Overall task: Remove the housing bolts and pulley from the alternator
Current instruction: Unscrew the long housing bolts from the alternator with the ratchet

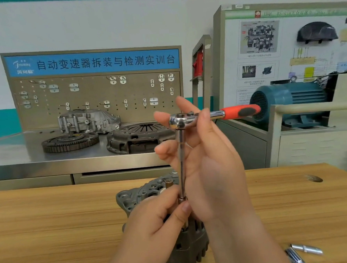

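A grey alternator (136, 196) stands on the wooden table (52, 230), mostly hidden behind my hands. A chrome ratchet (190, 118) with a red and black handle (240, 111) carries a long extension bar (181, 163) that runs straight down to the alternator. My right hand (209, 165) holds the ratchet head, thumb over the head and fingers spread behind the bar. My left hand (153, 220) pinches the lower end of the bar at the socket, just above the housing. The bolt under the socket is hidden.
Chrome sockets (306, 249) lie on the table at the lower right. Behind, a steel bench (17, 157) carries a flywheel (70, 139), a clutch cover (136, 137) and a gearbox housing (88, 120) before a pegboard. A blue motor (288, 100) stands to the right.
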Demonstrator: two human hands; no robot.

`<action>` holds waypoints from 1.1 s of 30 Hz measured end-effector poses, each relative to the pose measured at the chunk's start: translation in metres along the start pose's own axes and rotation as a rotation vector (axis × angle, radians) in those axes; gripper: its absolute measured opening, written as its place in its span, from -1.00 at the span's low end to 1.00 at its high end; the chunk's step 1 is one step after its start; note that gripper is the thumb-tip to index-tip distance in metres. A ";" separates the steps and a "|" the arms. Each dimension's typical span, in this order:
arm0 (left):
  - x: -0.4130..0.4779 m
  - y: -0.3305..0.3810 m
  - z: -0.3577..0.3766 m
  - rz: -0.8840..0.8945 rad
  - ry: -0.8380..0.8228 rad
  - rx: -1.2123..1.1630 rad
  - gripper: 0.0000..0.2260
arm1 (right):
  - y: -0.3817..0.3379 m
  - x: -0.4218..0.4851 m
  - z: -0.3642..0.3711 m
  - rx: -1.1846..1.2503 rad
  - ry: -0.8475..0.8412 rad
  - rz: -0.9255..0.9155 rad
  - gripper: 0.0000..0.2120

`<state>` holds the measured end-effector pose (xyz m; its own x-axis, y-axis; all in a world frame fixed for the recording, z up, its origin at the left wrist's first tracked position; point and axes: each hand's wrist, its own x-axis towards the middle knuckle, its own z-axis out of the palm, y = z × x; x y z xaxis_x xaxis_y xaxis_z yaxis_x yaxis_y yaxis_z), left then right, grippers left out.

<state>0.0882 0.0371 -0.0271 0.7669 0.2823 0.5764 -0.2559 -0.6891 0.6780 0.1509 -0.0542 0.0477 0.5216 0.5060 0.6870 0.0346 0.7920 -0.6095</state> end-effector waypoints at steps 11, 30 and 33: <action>0.000 -0.001 0.001 0.020 0.031 0.018 -0.65 | -0.001 0.000 0.002 -0.016 -0.009 -0.008 -0.69; 0.001 -0.004 0.000 -0.007 -0.018 -0.061 -0.67 | 0.000 -0.001 0.001 -0.098 0.045 0.014 -0.63; 0.001 -0.007 0.002 -0.054 -0.014 -0.122 -0.66 | 0.001 -0.001 0.004 -0.194 0.040 -0.057 -0.77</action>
<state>0.0916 0.0410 -0.0319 0.7897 0.3068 0.5313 -0.2826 -0.5868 0.7589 0.1470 -0.0523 0.0486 0.5472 0.4456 0.7085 0.2265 0.7361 -0.6379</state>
